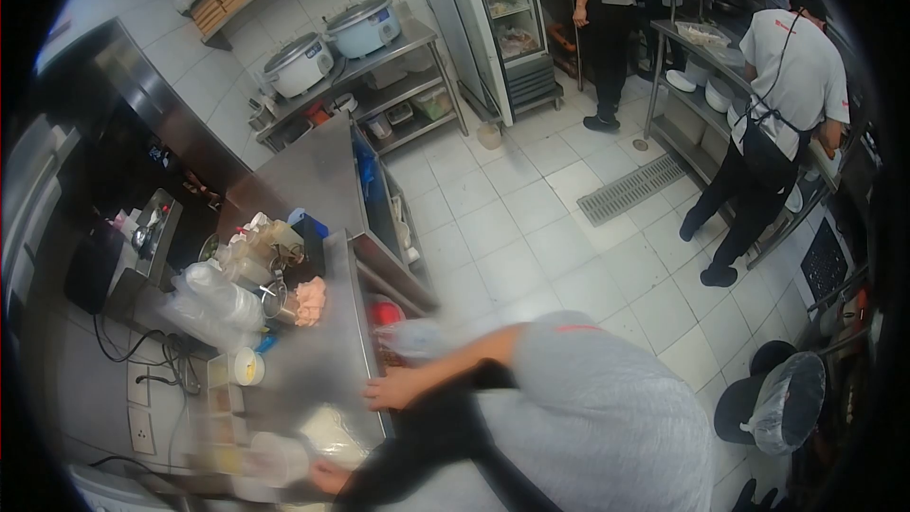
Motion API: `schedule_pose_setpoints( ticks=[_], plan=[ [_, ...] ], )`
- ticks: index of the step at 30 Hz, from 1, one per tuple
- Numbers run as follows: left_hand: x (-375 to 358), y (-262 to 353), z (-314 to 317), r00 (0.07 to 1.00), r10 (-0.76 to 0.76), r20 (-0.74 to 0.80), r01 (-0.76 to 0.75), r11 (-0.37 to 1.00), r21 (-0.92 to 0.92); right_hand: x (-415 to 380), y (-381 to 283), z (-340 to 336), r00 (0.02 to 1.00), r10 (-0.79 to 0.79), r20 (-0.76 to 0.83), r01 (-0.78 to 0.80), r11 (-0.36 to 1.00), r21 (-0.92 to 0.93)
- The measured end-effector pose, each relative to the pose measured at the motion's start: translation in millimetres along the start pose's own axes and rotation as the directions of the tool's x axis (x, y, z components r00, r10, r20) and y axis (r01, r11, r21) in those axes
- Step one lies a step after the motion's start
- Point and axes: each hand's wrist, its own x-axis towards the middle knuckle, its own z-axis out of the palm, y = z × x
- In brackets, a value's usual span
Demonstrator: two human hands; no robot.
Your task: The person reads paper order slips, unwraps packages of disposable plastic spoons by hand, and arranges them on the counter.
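Observation:
My right hand [393, 389] rests at the edge of the steel counter [327, 360], its fingers stretched out and holding nothing that I can see. Lower in the view, my left hand [329, 477] is blurred by motion; whether it grips anything is not clear. Close beside it are a whitish translucent tub [282, 460], also blurred, and a pale, plastic-looking packet [334, 434] on the counter. A row of small containers [224, 403] with dry-looking contents runs along the wall side. Next to them stands a white cup [248, 367] with something yellow inside.
Stacked clear plastic containers [223, 299], a crumpled pink cloth [310, 301] and jars crowd the counter's back. Two rice cookers [297, 64] sit on a steel shelf. One co-worker [791, 76] bends over a right-hand worktop; others stand by the fridge [507, 19]. A lined bin [782, 403] stands lower right.

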Motion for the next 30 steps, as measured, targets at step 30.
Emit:
schedule_pose_setpoints(
  ticks=[30],
  plan=[
    [-3,13,-9,1.000,-0.010,-0.028,0.013,0.997,0.078,7,-2,14,0.999,0.018,-0.028,-0.019,0.999,-0.034]
  ],
)
